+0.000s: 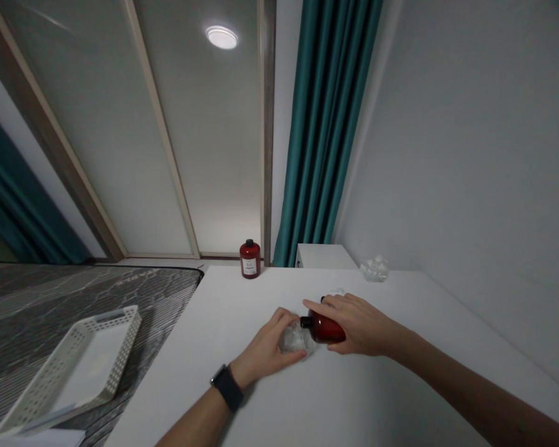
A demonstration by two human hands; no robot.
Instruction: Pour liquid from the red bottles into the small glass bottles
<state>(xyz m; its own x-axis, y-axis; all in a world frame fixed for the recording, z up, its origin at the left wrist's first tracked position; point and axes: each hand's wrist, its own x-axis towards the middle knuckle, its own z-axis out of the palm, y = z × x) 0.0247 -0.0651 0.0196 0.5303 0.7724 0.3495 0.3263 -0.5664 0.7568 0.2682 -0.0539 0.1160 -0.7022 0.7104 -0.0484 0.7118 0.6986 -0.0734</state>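
My right hand (361,324) is wrapped round a dark red bottle (325,330), which lies tilted nearly on its side. Its black neck points left, over the edge of a clear, see-through container (293,338). Around that container curl the fingers of my left hand (271,349), with a dark watch on the wrist. Whether liquid is flowing from the bottle cannot be seen. A small black part shows behind the fingers of my right hand, mostly hidden. Towards the far edge of the white table (242,397) stands a second red bottle (249,261), upright, with a black top and a white label.
Crumpled clear plastic (375,269) lies at the table's far right, near the wall. To the left, a white perforated basket (121,347) rests on a grey patterned surface (168,298). A white cabinet (326,256) and a teal curtain (328,124) are beyond the table.
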